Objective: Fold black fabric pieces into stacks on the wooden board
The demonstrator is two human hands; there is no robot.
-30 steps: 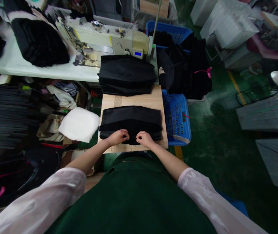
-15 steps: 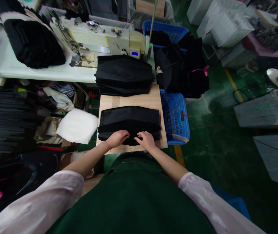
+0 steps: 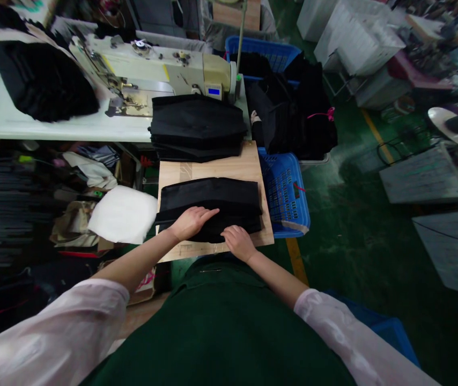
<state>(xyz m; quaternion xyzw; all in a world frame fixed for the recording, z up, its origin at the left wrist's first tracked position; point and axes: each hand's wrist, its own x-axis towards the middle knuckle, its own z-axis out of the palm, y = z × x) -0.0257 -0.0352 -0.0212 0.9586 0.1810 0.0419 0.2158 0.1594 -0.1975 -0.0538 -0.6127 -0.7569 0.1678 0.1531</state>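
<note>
Black fabric pieces (image 3: 213, 192) lie stacked and folded on a light wooden board (image 3: 208, 170) in front of me. My left hand (image 3: 192, 221) rests on the upper layer, its fingers stretched out to the right and pressed together only loosely. At the stack's front edge, my right hand (image 3: 237, 240) has its fingers bent over the cloth, thumb side hidden, gripping the edge of the black fabric. Farther back, a second stack of black fabric (image 3: 199, 126) sits partly on the sewing table.
A sewing machine (image 3: 184, 69) stands behind the second stack on a white table (image 3: 52, 127). Blue plastic baskets (image 3: 299, 201) and a black fabric pile (image 3: 281, 120) are to the right. White padding (image 3: 123, 214) lies left of the board. Another black bundle (image 3: 44, 80) is on the table.
My left hand has gone from pinching at the front edge to lying flat higher on the fabric. My right hand stays at the front edge, slightly lower. The view has shifted a little.
</note>
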